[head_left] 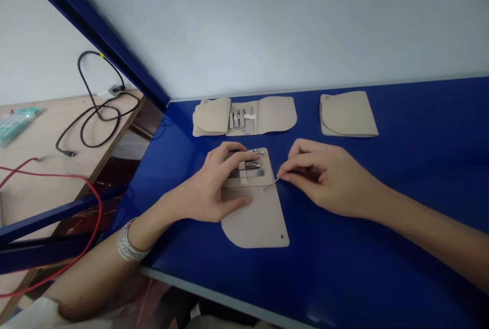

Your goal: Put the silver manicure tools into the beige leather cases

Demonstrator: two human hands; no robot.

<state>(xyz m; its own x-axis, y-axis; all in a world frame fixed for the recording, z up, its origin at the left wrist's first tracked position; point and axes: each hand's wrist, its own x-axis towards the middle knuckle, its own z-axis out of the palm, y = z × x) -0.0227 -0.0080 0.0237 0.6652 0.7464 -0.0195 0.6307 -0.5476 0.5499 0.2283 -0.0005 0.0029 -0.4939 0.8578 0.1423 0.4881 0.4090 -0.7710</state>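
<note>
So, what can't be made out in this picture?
All from the head view:
The metal implements in the near beige pouch: mostly covered by the left hand.
The thin metal tool: its upper end is hidden by the right hand.
The implements in the far open pouch: too small to identify.
The right arm: cut off by the picture's right edge.
</note>
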